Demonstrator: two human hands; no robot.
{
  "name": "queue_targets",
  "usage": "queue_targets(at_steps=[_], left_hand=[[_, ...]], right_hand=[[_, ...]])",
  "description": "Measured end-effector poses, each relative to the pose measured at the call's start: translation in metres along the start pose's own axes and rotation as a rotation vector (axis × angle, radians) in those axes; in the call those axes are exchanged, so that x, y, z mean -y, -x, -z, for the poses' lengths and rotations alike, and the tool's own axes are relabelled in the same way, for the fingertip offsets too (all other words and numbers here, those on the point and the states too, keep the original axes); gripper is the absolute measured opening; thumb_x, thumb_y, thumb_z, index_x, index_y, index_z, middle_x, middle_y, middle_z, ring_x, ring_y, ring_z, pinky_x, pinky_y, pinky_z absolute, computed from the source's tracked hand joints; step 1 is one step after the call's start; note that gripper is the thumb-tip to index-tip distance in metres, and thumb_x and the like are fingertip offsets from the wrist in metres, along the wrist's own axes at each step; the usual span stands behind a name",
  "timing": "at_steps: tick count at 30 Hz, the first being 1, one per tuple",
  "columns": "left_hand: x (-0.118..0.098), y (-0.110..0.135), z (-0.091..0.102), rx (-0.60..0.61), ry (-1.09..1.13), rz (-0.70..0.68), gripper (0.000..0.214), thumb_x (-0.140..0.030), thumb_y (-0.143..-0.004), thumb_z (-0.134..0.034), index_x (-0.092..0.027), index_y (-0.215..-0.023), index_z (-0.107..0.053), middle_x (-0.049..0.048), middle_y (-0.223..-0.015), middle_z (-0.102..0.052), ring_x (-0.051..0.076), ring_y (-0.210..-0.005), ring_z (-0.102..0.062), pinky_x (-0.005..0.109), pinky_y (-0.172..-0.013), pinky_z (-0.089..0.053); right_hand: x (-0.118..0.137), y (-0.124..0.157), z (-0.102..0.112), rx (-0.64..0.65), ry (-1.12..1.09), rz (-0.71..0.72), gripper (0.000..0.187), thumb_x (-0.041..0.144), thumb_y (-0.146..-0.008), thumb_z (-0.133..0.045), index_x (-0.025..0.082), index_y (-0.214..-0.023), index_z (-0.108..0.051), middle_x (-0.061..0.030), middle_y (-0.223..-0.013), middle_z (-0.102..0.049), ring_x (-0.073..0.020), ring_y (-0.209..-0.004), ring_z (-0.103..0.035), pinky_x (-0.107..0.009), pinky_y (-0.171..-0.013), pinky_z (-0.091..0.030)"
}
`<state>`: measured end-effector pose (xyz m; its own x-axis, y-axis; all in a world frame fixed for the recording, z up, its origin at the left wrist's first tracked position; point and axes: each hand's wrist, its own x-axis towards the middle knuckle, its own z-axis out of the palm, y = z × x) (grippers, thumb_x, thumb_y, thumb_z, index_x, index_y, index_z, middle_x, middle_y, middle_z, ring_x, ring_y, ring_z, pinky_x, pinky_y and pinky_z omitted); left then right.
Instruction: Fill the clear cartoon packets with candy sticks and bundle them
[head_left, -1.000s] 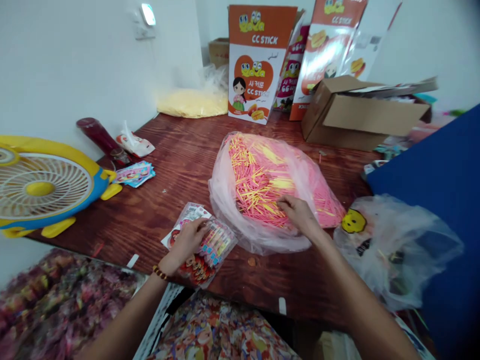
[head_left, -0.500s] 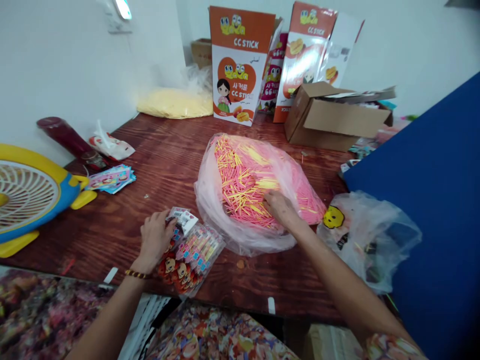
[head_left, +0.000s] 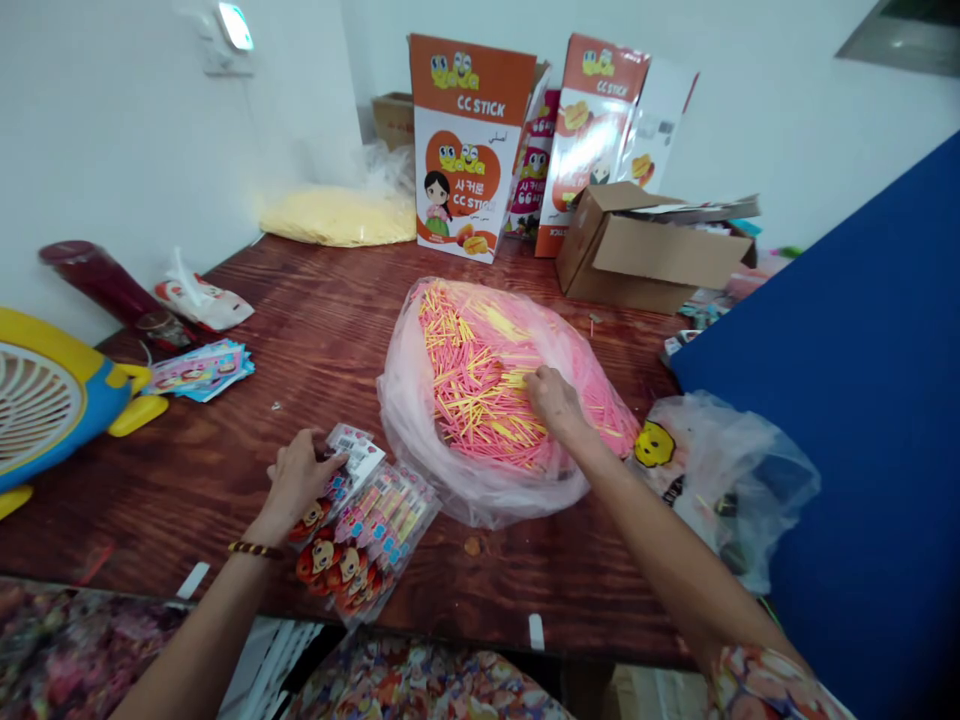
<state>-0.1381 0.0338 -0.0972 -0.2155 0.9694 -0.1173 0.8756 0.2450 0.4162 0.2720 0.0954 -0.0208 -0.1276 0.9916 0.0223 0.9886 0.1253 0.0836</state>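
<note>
Your left hand (head_left: 296, 480) lies on a stack of packets (head_left: 375, 525) near the front edge of the table (head_left: 322, 300). Its fingers are loosely bent over the stack's left end, the thumb pointing at the white header of the top packet; they press down and are not closed round anything.

Your right hand (head_left: 553, 398) is down in the sticks (head_left: 472, 375), a heap of pink and yellow ones lying in an open clear bag (head_left: 409, 410) mid-table, just right of the packets. Its fingers curl down into the heap, tips hidden among the sticks, so you cannot tell whether they have hold of any.

Right of that bag lies a crumpled bag with a smiley (head_left: 720, 480), against a blue board (head_left: 862, 400). Behind stand two orange boxes (head_left: 469, 150) and an open carton (head_left: 645, 250). At far left sits a yellow fan (head_left: 45, 400), with more packets (head_left: 199, 368) just beside it.
</note>
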Motion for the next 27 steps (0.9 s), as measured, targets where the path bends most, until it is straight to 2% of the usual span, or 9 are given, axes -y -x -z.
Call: queue_targets(at_steps=[5,8,15,19,22,25,27], left_hand=[[-0.003,0.002,0.005,-0.014,0.042,0.013,0.043,-0.045,-0.082,-0.055,-0.019,-0.117,-0.056,0.0110,-0.108,-0.070,0.032,-0.108,-0.062,0.043,-0.090,-0.041],[0.000,0.002,0.004,-0.029,0.091,-0.009,0.041,-0.045,-0.081,-0.055,-0.019,-0.113,-0.057,0.0098,-0.104,-0.071,0.030,-0.104,-0.064,0.040,-0.089,-0.042],[0.006,0.000,0.000,-0.043,0.195,0.025,0.041,-0.046,-0.078,-0.056,-0.020,-0.110,-0.056,0.0074,-0.100,-0.072,0.027,-0.095,-0.067,0.035,-0.080,-0.047],[0.005,0.001,0.002,-0.053,0.216,0.022,0.041,-0.047,-0.077,-0.056,-0.020,-0.108,-0.057,0.0064,-0.095,-0.071,0.027,-0.093,-0.067,0.035,-0.080,-0.048],[0.003,0.001,0.004,-0.050,0.190,0.024,0.043,-0.048,-0.077,-0.055,-0.020,-0.109,-0.057,0.0065,-0.094,-0.071,0.028,-0.095,-0.067,0.037,-0.085,-0.047],[0.004,-0.001,0.004,-0.037,0.184,0.010,0.047,-0.047,-0.077,-0.054,-0.019,-0.114,-0.057,0.0077,-0.097,-0.071,0.028,-0.099,-0.066,0.037,-0.087,-0.046],[0.005,-0.002,0.003,-0.022,0.205,0.001,0.047,-0.048,-0.076,-0.054,-0.019,-0.114,-0.058,0.0076,-0.097,-0.071,0.027,-0.097,-0.067,0.035,-0.084,-0.048]], right_hand=[[-0.003,-0.008,-0.002,-0.020,0.101,0.064,0.031,0.015,-0.097,-0.035,0.014,-0.111,-0.063,-0.0156,-0.108,-0.061,-0.0240,-0.096,-0.052,-0.030,-0.075,-0.036],[-0.010,-0.009,-0.004,-0.039,0.087,0.091,0.028,0.015,-0.096,-0.039,0.013,-0.113,-0.061,-0.0157,-0.109,-0.059,-0.0234,-0.096,-0.051,-0.031,-0.077,-0.035],[-0.034,0.005,-0.012,-0.048,0.033,0.360,0.024,0.021,-0.096,-0.045,0.019,-0.106,-0.066,-0.0117,-0.109,-0.059,-0.0237,-0.103,-0.048,-0.034,-0.085,-0.029],[-0.037,0.006,-0.012,-0.095,0.089,0.199,0.031,0.017,-0.097,-0.039,0.019,-0.114,-0.065,-0.0137,-0.111,-0.057,-0.0241,-0.099,-0.047,-0.035,-0.081,-0.028],[-0.032,0.000,-0.009,-0.100,0.112,0.092,0.032,0.022,-0.098,-0.037,0.018,-0.114,-0.064,-0.0146,-0.112,-0.057,-0.0250,-0.097,-0.047,-0.036,-0.077,-0.027],[-0.026,-0.005,-0.006,-0.095,0.129,0.064,0.030,0.028,-0.098,-0.040,0.017,-0.110,-0.065,-0.0149,-0.112,-0.057,-0.0264,-0.099,-0.047,-0.036,-0.076,-0.028],[-0.021,-0.008,-0.003,-0.092,0.153,0.074,0.029,0.026,-0.097,-0.040,0.016,-0.109,-0.064,-0.0156,-0.111,-0.058,-0.0268,-0.099,-0.048,-0.037,-0.077,-0.028]])
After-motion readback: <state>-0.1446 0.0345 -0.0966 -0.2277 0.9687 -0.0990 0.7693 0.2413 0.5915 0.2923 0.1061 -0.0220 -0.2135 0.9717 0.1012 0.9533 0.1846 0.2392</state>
